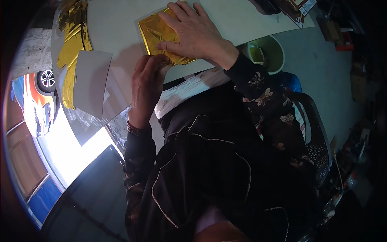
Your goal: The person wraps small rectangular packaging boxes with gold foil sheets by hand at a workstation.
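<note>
Though the gold foil (154,34) lay mostly flat on the surface (113,24) beneath our right hand's (197,34) spread fingers, its near edge was unsmoothed where our left hand's (146,78) fingers pinched it.

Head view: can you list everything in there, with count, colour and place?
gold foil sheet: one, gold, on the table
table: one, pale, beneath the hands
loose foil: count unclear, gold, table's left side
card: one, grey, overlapping loose foil
bin: one, pale-rimmed, right of table
white cloth: one, white, at lap
chair: one, dark, right
vehicle: one, orange and blue, far left
clutter: uncountable, mixed colours, far right, dim
hands: two, bare; right flat on sheet, left at its near edge
</note>
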Demonstrator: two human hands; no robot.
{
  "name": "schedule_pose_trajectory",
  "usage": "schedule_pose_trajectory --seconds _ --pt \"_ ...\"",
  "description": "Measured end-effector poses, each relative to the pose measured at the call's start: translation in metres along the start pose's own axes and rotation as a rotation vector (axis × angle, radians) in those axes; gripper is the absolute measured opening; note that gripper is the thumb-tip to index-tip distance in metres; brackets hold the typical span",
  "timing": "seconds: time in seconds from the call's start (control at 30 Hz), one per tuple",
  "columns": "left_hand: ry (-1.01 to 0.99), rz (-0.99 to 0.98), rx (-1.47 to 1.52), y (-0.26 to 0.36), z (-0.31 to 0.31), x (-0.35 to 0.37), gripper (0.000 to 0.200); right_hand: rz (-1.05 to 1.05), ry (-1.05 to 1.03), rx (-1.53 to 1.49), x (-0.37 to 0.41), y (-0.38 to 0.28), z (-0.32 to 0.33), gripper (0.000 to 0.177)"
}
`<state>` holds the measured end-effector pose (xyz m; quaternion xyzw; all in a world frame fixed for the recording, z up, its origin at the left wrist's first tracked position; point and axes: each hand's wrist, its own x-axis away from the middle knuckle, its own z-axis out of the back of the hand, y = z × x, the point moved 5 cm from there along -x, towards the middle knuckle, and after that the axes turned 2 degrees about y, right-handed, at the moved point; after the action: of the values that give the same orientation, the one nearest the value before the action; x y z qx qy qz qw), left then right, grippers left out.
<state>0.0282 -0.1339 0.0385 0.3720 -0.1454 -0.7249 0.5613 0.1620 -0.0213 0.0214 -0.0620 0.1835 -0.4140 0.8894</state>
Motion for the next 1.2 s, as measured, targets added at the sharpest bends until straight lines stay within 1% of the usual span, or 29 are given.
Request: schedule_pose_trajectory --seconds 0.07,0.17,0.27,0.37,0.47,0.57,0.67,0.77,0.97,1.07,1.17,1.2 --pt "-0.017 0.035 0.027 -0.002 0.004 0.001 0.022 -0.021 -0.089 -0.046 0.001 -0.005 0.015 0.088" --pt "-0.058 0.078 0.036 -0.009 0.009 0.001 0.025 -0.015 -0.099 -0.019 0.002 -0.005 0.014 0.089" --pt "-0.122 0.149 0.009 -0.014 0.015 0.0 0.026 0.013 0.025 0.02 0.001 0.001 -0.007 0.09" --pt "-0.124 0.161 0.049 -0.016 0.016 -0.001 0.023 0.014 -0.007 0.058 0.0 0.001 -0.005 0.092" --pt "-0.123 0.126 -0.002 -0.016 0.013 -0.005 0.021 -0.012 -0.116 0.008 0.0 -0.008 0.018 0.091" --pt "-0.086 0.082 -0.057 -0.015 0.01 -0.006 0.022 0.0 -0.063 -0.01 0.001 -0.008 0.015 0.09" --pt "-0.093 0.061 -0.04 -0.018 0.01 -0.005 0.026 0.029 0.001 0.057 0.0 -0.003 0.003 0.091" --pt "-0.095 0.073 -0.034 -0.017 0.012 -0.005 0.028 0.018 -0.055 0.007 0.001 -0.007 0.015 0.091" --pt "-0.155 0.113 -0.015 -0.018 0.013 -0.007 0.031 0.008 -0.06 0.017 0.002 -0.006 0.011 0.092" --pt "-0.122 0.02 -0.088 -0.015 0.014 -0.009 0.031 0.018 -0.021 0.002 0.001 -0.005 0.007 0.092" --pt "-0.141 0.068 -0.096 -0.012 0.015 -0.01 0.031 0.033 0.018 0.047 0.001 -0.003 0.002 0.091" --pt "-0.143 0.077 -0.074 -0.012 0.015 -0.01 0.03 0.028 0.0 0.035 0.001 -0.003 0.005 0.091"
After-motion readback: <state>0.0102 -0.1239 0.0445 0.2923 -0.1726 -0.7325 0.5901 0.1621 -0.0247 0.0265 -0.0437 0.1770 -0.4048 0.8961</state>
